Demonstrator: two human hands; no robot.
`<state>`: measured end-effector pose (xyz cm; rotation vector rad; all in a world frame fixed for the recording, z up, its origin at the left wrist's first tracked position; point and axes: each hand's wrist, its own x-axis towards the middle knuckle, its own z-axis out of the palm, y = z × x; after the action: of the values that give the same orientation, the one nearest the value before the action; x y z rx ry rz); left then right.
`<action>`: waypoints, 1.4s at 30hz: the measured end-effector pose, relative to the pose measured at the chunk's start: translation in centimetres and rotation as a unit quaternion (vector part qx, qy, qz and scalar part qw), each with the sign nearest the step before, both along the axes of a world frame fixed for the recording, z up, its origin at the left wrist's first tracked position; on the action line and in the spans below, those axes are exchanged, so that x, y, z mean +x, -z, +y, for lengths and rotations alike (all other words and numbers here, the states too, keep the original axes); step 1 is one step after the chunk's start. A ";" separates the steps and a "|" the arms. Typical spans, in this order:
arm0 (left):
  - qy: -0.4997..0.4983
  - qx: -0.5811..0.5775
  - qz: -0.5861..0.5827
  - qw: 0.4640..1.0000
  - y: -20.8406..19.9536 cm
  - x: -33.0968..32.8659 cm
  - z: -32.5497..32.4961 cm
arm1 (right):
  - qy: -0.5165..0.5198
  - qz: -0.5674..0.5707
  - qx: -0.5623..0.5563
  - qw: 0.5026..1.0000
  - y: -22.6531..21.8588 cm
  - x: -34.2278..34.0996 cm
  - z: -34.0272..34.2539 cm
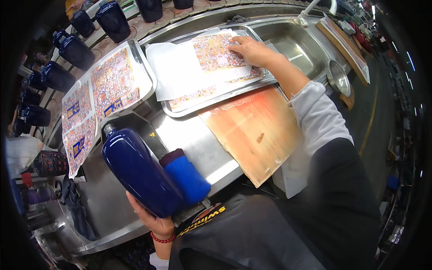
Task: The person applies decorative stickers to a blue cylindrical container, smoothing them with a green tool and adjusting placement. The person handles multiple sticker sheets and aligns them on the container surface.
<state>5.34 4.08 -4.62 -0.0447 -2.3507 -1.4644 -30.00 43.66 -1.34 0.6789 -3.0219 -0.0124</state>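
Observation:
My left hand [150, 220] grips the lower end of a glossy dark blue bottle [137, 166], which leans with its clear glass neck pointing away from me. Over a metal tray [211, 103], my right hand [255, 51] has its fingertips closed at the right edge of a patterned paper sheet [218, 53] with a white border. More patterned and white sheets lie under it. A roll of bright blue cloth [186, 180] with a dark end rests beside the bottle.
At the left, large patterned sheets [114, 76] hang over a second tray. Dark blue bottles [112, 21] line the belt behind. A sink [292, 45] with a white faucet [309, 10] is at the far right, near a metal bowl [337, 77]. A wooden board [258, 130] lies in front.

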 end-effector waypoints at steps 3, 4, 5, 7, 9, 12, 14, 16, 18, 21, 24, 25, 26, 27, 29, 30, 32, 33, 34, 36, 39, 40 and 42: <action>0.007 0.017 0.013 1.000 0.2 0.1 -0.2 | 0.032 -0.010 0.021 0.999 1.5 -4.5 1.9; 0.010 0.029 0.013 0.999 0.3 0.2 -0.2 | 0.022 0.019 0.010 1.000 1.8 -5.6 2.3; 0.012 0.022 0.018 1.000 0.4 0.2 -0.3 | 0.028 0.015 -0.005 0.999 1.9 -6.8 2.7; -0.006 0.007 0.009 1.000 0.5 0.3 -0.3 | 0.044 0.044 -0.002 0.998 2.0 -9.0 3.1; -0.027 0.000 0.002 1.000 0.5 0.4 -0.2 | 0.053 0.057 0.006 0.997 2.0 -11.1 3.4; -0.030 0.000 0.005 1.000 0.5 0.6 -0.3 | 0.022 0.014 -0.008 1.000 2.6 -14.0 3.5; -0.030 -0.021 0.001 0.999 0.5 0.7 -0.3 | 0.016 0.026 0.004 1.000 3.3 -15.5 3.7; -0.034 -0.028 0.000 0.999 0.4 0.6 -0.3 | 0.010 0.009 0.033 0.999 3.9 -17.0 3.8; -0.044 -0.025 0.002 0.999 0.4 0.6 -0.3 | -0.041 0.046 -0.019 0.998 4.3 -17.7 4.0; -0.042 -0.014 -0.001 0.999 0.3 0.5 -0.2 | -0.146 0.158 -0.083 0.973 4.5 -17.1 4.0; -0.049 -0.020 -0.018 0.998 0.2 0.6 -0.3 | -0.172 0.227 -0.105 0.953 4.2 -15.0 3.3; -0.043 -0.029 -0.017 0.999 0.2 0.6 -0.4 | -0.148 0.213 -0.103 0.960 4.0 -14.3 3.0; -0.042 -0.034 -0.017 0.998 0.2 0.6 -0.4 | -0.124 0.198 -0.102 0.967 3.6 -13.9 2.7; -0.056 -0.037 -0.017 0.998 0.2 0.6 -0.4 | -0.139 0.222 -0.137 0.955 3.2 -13.7 2.6; -0.057 -0.051 -0.006 0.997 0.3 0.6 -0.4 | -0.165 0.270 -0.204 0.926 2.0 -14.1 3.7; -0.058 -0.071 0.008 0.996 0.4 0.5 -0.3 | -0.118 0.255 -0.182 0.942 1.4 -14.9 4.6; -0.068 -0.034 0.010 0.997 0.6 0.5 -0.3 | -0.017 0.224 -0.131 0.965 0.2 -16.2 8.8; -0.073 -0.044 0.006 0.996 0.6 0.5 -0.3 | 0.098 0.106 -0.219 0.965 0.1 -16.2 11.9; -0.069 -0.031 0.000 0.997 0.7 0.5 -0.3 | 0.209 -0.015 -0.303 0.930 0.0 -16.1 15.3; -0.088 -0.053 -0.019 0.994 0.6 0.6 -0.5 | 0.258 0.059 -0.255 0.930 1.5 -15.9 21.1; -0.094 -0.043 -0.052 0.993 0.4 0.6 -0.6 | 0.320 0.079 -0.097 0.939 7.4 -12.7 26.9; -0.106 -0.047 -0.077 0.990 0.3 0.5 -0.6 | 0.362 0.048 -0.043 0.930 9.4 -11.8 27.9; -0.084 -0.100 -0.057 0.990 -0.3 0.4 -0.5 | 0.347 0.012 0.082 0.934 12.8 -10.2 29.3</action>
<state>5.70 3.59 -4.28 0.1849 -2.5158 -1.1788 -40.16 72.94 -14.18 -0.4114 -3.0748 -0.2940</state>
